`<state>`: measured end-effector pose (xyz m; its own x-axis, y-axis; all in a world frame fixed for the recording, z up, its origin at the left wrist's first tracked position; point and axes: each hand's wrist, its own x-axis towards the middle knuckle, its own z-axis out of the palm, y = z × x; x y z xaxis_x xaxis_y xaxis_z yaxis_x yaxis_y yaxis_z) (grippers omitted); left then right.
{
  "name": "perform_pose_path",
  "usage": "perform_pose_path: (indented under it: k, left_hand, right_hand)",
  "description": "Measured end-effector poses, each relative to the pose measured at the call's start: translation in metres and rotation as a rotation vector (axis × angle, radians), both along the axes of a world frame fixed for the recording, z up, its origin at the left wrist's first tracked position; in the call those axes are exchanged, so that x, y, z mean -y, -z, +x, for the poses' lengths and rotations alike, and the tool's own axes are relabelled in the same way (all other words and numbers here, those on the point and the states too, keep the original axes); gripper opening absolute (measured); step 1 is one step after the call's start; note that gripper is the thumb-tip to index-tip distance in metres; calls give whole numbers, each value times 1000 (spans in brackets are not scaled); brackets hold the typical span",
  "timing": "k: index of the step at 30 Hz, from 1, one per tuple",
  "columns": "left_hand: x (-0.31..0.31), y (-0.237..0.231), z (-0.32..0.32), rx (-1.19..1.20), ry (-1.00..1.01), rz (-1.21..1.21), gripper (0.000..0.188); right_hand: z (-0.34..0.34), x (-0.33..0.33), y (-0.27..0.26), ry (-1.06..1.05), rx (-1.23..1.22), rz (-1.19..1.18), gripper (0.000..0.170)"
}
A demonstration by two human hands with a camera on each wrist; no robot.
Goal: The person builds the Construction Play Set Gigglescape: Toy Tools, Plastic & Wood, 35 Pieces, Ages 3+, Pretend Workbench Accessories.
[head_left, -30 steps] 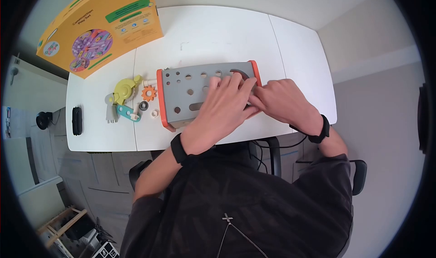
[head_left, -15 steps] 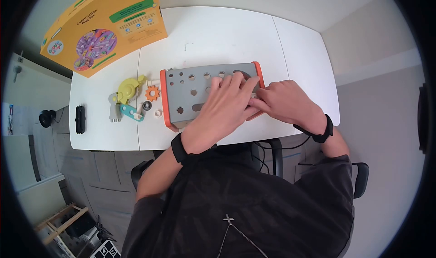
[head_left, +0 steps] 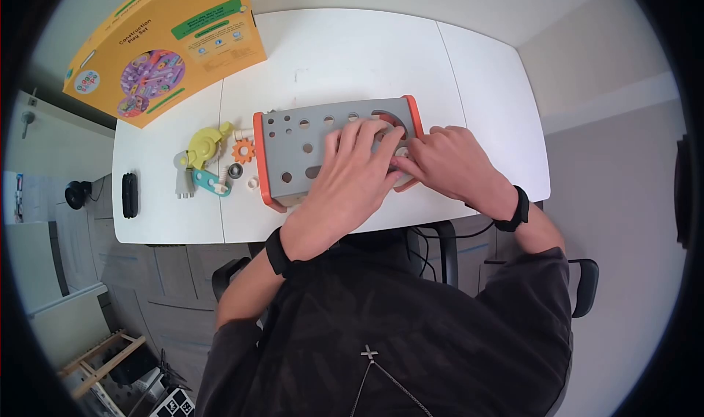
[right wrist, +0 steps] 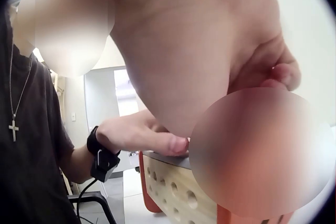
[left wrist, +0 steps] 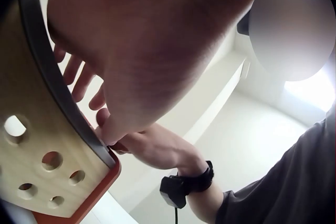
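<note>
- Firstly, find the toy workbench (head_left: 317, 132) on the desk (head_left: 345, 50), near the front edge.
- Note the left grip (head_left: 339, 178) lying relaxed across the grey top (head_left: 292, 159), holding nothing visible.
- See the right grip (head_left: 453, 164) curled at the right end; cannot tell whether pinching anything.
- Expect a stiff, fairly light body, probably slick on top.
- Take hold by both orange end panels (head_left: 413, 116).

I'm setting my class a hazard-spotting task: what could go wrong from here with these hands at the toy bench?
The left hand and right hand crowd together near the right end of the toy bench, so they might hinder each other. Force applied there could make the bench slide or twist on the white table. If it shifts left, it might knock the orange gear lying beside its left end.
</note>
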<state>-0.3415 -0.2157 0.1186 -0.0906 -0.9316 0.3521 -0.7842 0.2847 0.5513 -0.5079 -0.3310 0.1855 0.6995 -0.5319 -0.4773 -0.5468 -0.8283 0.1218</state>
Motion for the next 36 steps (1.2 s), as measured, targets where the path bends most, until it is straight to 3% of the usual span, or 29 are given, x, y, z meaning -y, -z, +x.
perform_pose_path:
  k: [2, 5, 8, 19, 26, 29, 32, 35, 36]
  left_hand:
    - [-4, 1, -1, 47, -44, -13, 57]
    - [-8, 13, -3, 148, -55, 16, 60]
    - [-7, 20, -3, 257, -53, -30, 60]
    - [2, 34, -5, 429, -122, -164, 72]
    - [7, 32, -4, 304, -121, -166, 74]
    - [7, 24, -3, 230, -102, -163, 64]
    - [-8, -2, 14, -481, 110, 52, 46]
    - [-24, 8, 62, -409, -136, -232, 34]
    - [-31, 13, 79, -435, -281, -188, 29]
  right_hand:
    - [6, -1, -15, 65, -105, 52, 43]
    - [-21, 1, 4, -176, 420, -130, 40]
    - [-20, 11, 26, -496, 620, -291, 37]
    - [-13, 38, 53, -572, 633, -260, 34]
    - [-13, 29, 58, -425, 579, -342, 35]
    - [-13, 28, 58, -418, 641, -361, 31]
    - [-14, 28, 68, -343, 814, -303, 31]
    - [-15, 21, 60, -277, 714, -312, 32]
    - [-16, 20, 61, -264, 717, -312, 33]
